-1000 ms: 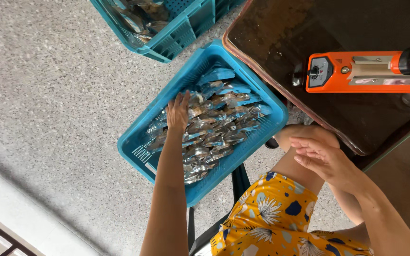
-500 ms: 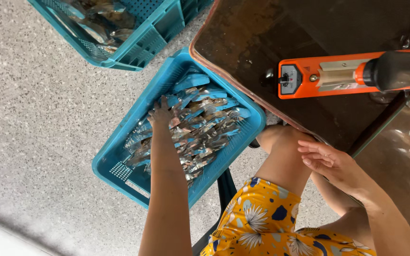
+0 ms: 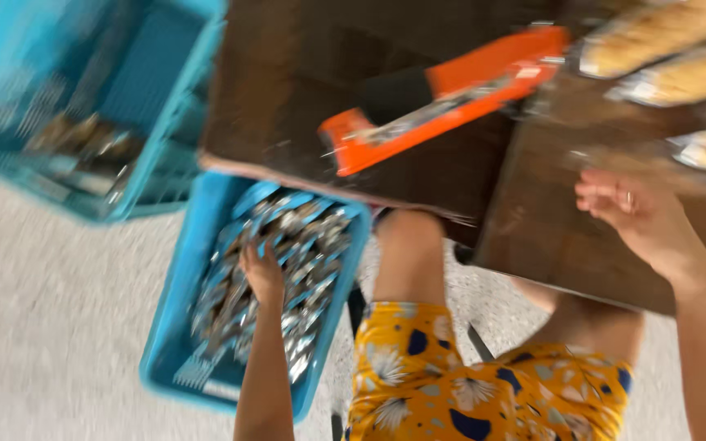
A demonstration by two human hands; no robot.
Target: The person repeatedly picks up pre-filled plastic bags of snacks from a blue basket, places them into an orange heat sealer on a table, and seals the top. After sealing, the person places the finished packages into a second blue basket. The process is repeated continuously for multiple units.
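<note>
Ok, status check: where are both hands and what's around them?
Left hand down in the blue crate, on the pile of packets. Right hand open above the brown table, holding nothing. Orange tool on the table, nothing blocking. Picture blurred.

orange tool point(image 3: 443, 94) on dark table point(image 3: 288, 106); second blue crate point(image 3: 83, 106); wrapped rolls point(image 3: 672, 49).

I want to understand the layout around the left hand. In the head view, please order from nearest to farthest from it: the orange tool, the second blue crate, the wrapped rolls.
1. Second blue crate: on the floor, up and left of the left hand.
2. Orange tool: on the dark table, up and right. Its near end is about as close as the crate, so these two are hard to rank.
3. Wrapped rolls: far top right.
</note>
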